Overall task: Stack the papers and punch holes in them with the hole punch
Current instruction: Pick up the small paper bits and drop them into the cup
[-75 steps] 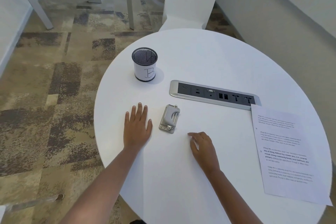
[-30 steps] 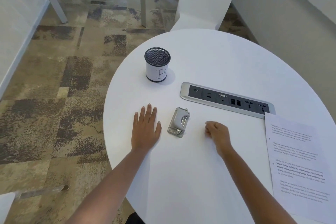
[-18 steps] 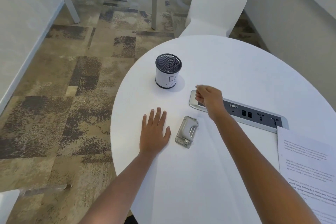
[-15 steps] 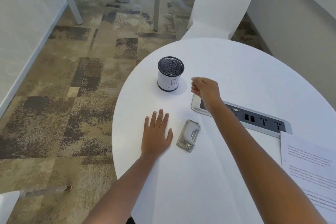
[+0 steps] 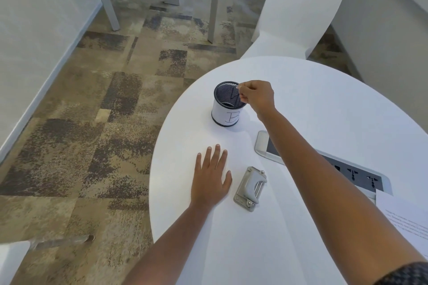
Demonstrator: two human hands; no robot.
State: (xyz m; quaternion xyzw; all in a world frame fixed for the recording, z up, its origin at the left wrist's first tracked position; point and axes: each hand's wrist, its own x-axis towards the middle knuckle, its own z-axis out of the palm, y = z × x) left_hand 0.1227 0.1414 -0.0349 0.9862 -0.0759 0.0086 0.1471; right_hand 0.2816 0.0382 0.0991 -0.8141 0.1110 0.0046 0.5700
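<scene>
Right hand hovers over the black mesh cup, fingers pinched on something unclear; left hand lies flat, open — small grey metal hole punch just beside, printed papers well apart on the white round worktop.

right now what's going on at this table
A person sits at a round white table. The right hand is pinched shut over the rim of a black mesh cup marked B; whether it holds something small is unclear. The left hand lies flat and open on the table beside the metal hole punch, which nobody is touching. Printed paper lies at the right edge, unpunched.
</scene>
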